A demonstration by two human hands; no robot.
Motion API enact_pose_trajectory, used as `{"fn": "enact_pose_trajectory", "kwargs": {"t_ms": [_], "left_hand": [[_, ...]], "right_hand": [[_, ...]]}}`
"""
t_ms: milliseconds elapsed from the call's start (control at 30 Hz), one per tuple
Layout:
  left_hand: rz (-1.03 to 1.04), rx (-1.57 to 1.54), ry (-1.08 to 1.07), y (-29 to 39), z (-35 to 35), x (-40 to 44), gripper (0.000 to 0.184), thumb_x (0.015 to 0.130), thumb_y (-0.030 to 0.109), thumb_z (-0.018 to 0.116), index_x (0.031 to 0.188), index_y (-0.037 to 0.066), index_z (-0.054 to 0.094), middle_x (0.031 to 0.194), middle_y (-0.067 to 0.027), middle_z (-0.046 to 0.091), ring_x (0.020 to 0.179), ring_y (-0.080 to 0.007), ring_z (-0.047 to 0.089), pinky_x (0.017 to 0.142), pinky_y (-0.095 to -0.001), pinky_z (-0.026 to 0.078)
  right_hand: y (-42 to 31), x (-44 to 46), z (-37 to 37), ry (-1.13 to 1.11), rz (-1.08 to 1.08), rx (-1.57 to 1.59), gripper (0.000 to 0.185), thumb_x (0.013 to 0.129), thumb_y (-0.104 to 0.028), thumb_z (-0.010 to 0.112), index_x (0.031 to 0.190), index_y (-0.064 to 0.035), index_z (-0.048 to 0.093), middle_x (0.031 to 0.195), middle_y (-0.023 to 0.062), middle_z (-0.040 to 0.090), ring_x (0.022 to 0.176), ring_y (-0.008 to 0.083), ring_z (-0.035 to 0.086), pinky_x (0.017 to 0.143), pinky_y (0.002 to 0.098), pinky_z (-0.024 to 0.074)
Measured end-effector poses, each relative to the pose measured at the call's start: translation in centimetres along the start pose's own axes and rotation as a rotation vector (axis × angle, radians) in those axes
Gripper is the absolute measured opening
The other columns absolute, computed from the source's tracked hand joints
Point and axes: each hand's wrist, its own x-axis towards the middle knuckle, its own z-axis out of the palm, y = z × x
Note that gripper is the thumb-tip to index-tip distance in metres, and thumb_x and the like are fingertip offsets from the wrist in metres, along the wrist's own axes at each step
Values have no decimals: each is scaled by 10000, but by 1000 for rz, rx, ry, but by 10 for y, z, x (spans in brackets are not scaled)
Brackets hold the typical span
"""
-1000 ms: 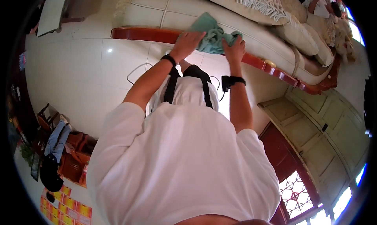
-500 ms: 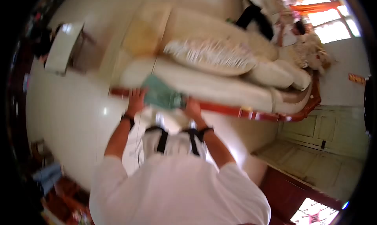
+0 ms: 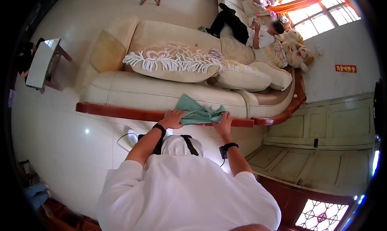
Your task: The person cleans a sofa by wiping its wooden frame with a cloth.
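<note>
A green cloth [image 3: 197, 113] lies bunched over the red wooden trim [image 3: 121, 111] and the cream leather back of a sofa [image 3: 161, 90]. At the cloth's left end is my left hand [image 3: 172, 119], its fingers curled over the cloth's edge and the trim. My right hand [image 3: 223, 123] grips the other end, where the fabric is gathered. Part of the cloth stands up in a corner against the leather between the hands. Black bands circle both wrists.
Fringed cushions [image 3: 173, 65] lie along the sofa. A person [image 3: 262, 35] reclines on the far seat beside plush toys [image 3: 296, 49]. A small table [image 3: 44, 63] stands at the left, green cabinet doors [image 3: 322, 126] at the right. My shoe [image 3: 132, 137] is on the tiled floor.
The view has swung, showing more of the sofa and the person on it. Both hands and the cloth went left along the trim, then right again.
</note>
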Motion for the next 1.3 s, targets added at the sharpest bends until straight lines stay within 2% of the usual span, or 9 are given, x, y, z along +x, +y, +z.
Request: {"fn": "enact_pose_trajectory", "kwargs": {"t_ms": [133, 367, 633, 733, 867, 1000, 1100, 1233, 1300], "left_hand": [[6, -144, 24, -3, -14, -9, 730, 723, 391, 730, 1357, 110, 502, 1270, -161, 572, 1194, -333, 523, 1000, -487, 394], [-232, 170, 164, -80, -65, -108, 688, 620, 364, 821, 1216, 117, 583, 1184, -118, 605, 1144, -319, 549, 982, -474, 414], [-579, 624, 487, -152, -53, -158, 580, 530, 276, 824, 1061, 149, 627, 1014, -95, 594, 1047, -295, 549, 996, -525, 352], [-544, 530, 509, -144, -21, -136, 612, 502, 307, 829, 1056, 149, 623, 1020, -92, 592, 1040, -305, 544, 999, -569, 323], [-393, 259, 169, -55, -50, -122, 820, 560, 400, 835, 1293, 183, 538, 1296, -104, 537, 1293, -314, 427, 1103, -582, 239], [-388, 149, 166, -49, -32, -129, 900, 650, 335, 806, 1449, 201, 415, 1536, -71, 342, 1454, -289, 244, 1190, -545, 134], [-416, -6, 62, -78, -57, -150, 901, 716, 364, 768, 1495, 205, 343, 1598, -78, 234, 1492, -260, 166, 1196, -541, 113], [-754, 226, 119, -100, -76, -180, 843, 711, 355, 770, 1455, 231, 394, 1587, -87, 263, 1478, -253, 214, 1168, -566, 180], [-1061, 239, 175, -82, -107, -196, 920, 764, 321, 748, 1539, 219, 262, 1611, -183, 146, 1498, -315, 147, 1158, -575, 192]], "right_hand": [[-7, 27, 17, -399, -38, 228, 663, 661, -303, 843, 1168, -44, 505, 1178, 230, 562, 1120, 408, 541, 941, 481, 441], [-133, 59, 88, -743, -667, 40, 825, 754, -589, 698, 1318, -27, 483, 1224, 252, 550, 1159, 434, 531, 984, 497, 438], [-190, 41, 97, -704, -907, 168, 467, 807, -381, 684, 1143, -80, 560, 1110, 215, 563, 1087, 419, 551, 932, 483, 462], [-155, 48, 82, -728, -632, 262, 417, 779, -273, 675, 1132, -73, 578, 1100, 217, 611, 1076, 382, 583, 914, 449, 473], [-69, 50, 101, -428, -334, 297, 441, 795, -252, 663, 1179, -64, 556, 1168, 226, 618, 1092, 397, 588, 931, 458, 469], [-67, 59, 87, -443, -181, 245, 460, 805, -270, 671, 1197, -65, 545, 1213, 230, 605, 1120, 402, 579, 935, 476, 463], [-73, 87, 159, -563, -317, 319, 505, 836, -293, 669, 1257, -53, 525, 1217, 243, 600, 1158, 373, 573, 988, 449, 446], [-217, 86, 168, -927, -653, 274, 693, 875, -397, 650, 1362, 52, 444, 1369, 281, 494, 1300, 377, 467, 1083, 409, 379], [-255, 69, 172, -946, -823, -47, 820, 879, -482, 633, 1422, 59, 341, 1405, 303, 445, 1345, 389, 410, 1098, 416, 358]]}}
